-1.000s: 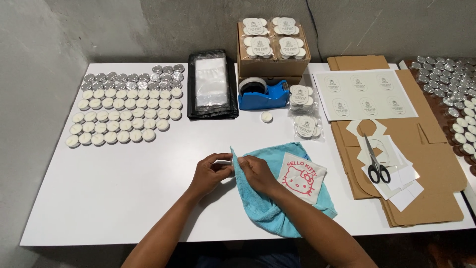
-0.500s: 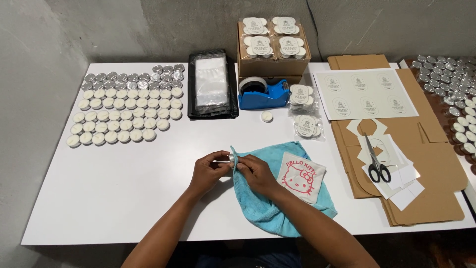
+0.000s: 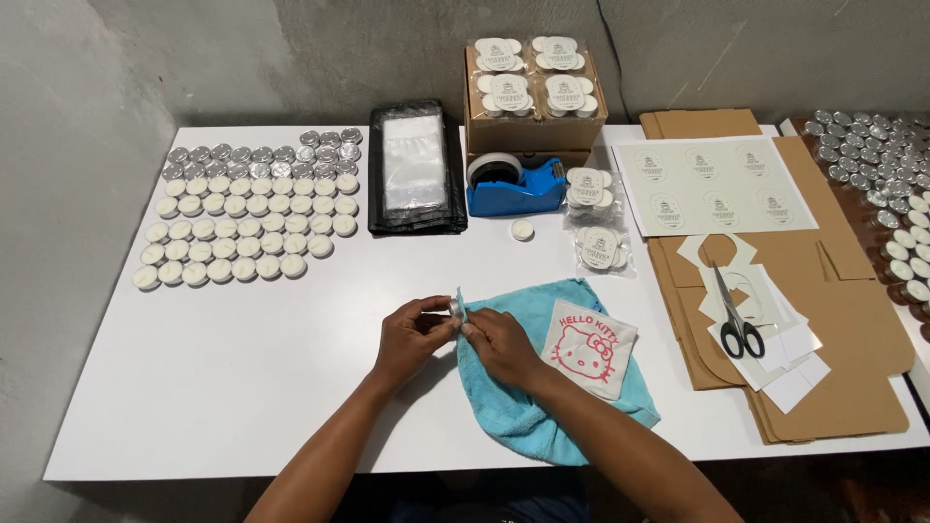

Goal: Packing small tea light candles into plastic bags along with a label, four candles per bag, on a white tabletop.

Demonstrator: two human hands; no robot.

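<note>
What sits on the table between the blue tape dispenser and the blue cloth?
In the head view, one loose white tealight lies between the tape dispenser and the cloth; otherwise that stretch of table is bare.

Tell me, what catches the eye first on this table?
Probably the two hands at the front: the left hand and right hand pinch a small metal cup at the edge of a blue cloth. Next come the neat rows of white tealights at the back left, and the scissors lying on brown cardboard to the right.
</note>
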